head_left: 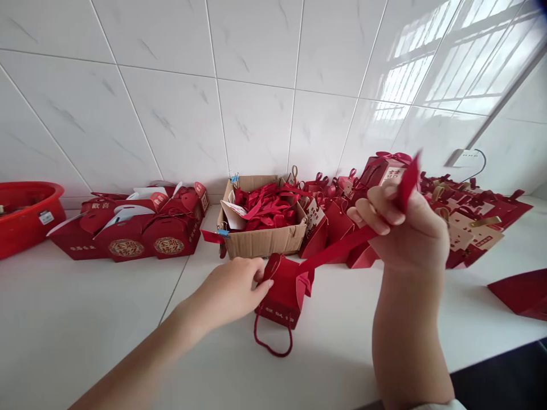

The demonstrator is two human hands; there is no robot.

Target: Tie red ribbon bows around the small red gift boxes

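Observation:
A small red gift box (282, 296) stands on the white counter (85, 330) in front of me, its top flaps open and a red cord loop hanging down its near side. My left hand (231, 291) grips the box at its left top flap, fingers curled. My right hand (404, 219) is raised to the right of the box, pinching a red ribbon (342, 245) that runs taut from the box top up through the fingers.
A cardboard carton (260, 242) full of red ribbons sits behind the box. Finished red boxes (128, 228) stand at left, next to a red basin (25, 213). More red boxes and tags (461, 216) pile up at right. Tiled wall behind.

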